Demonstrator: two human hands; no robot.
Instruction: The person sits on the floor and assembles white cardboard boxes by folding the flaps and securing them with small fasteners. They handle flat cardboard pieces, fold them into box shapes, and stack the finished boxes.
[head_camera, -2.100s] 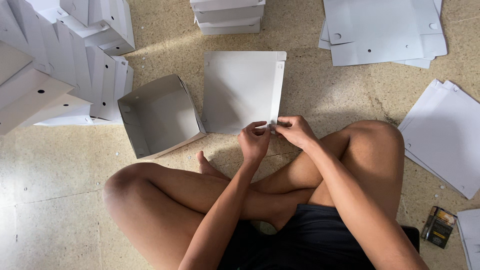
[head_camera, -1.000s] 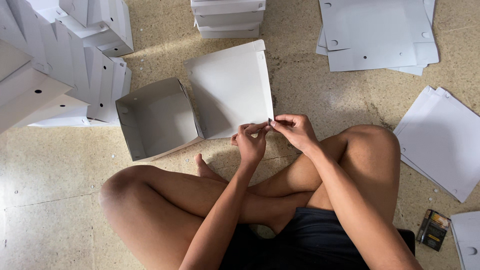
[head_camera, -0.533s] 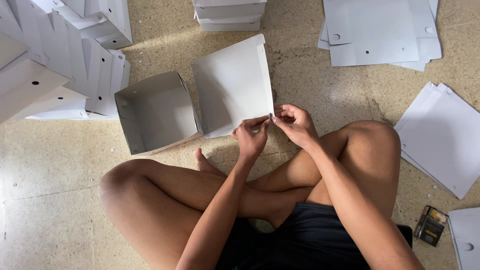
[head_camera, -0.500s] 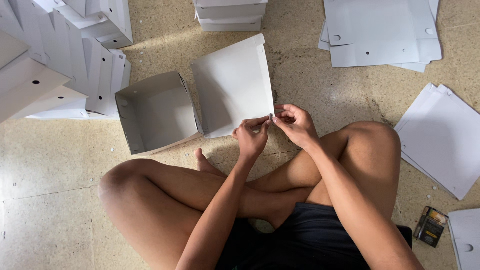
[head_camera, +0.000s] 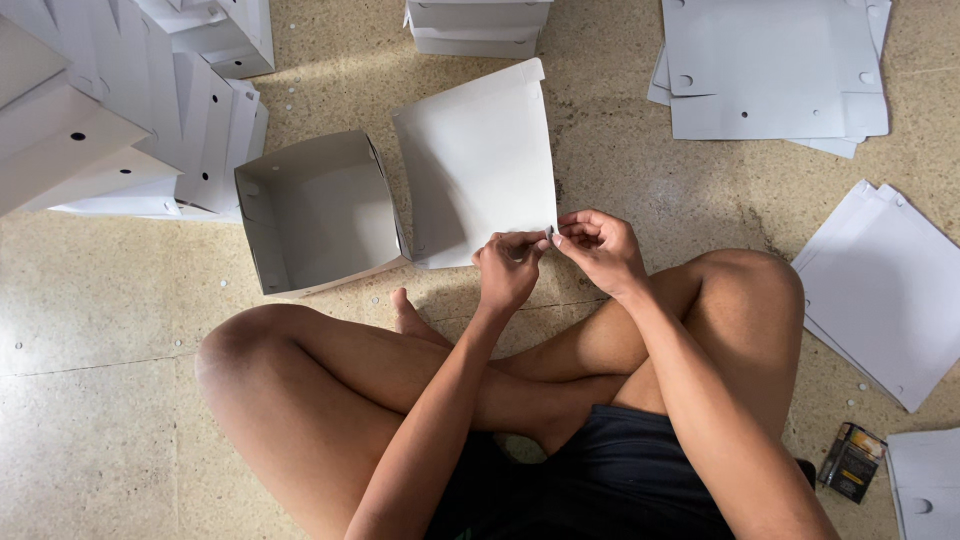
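On the speckled stone floor (head_camera: 120, 330), left hand (head_camera: 507, 272) and right hand (head_camera: 600, 248) pinch closed on the smooth white cardboard flap (head_camera: 480, 160) beside its open square box (head_camera: 315, 210).

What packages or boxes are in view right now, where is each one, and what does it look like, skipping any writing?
Open box: floor, left of the hands, square, grey-white card.
Flat card panel: pinched at its near corner by left hand and right hand, white.
Folded boxes: upper left pile, white.
Flat sheets: upper right stack, white, punched holes.
Small packet: lower right floor, dark with yellow.
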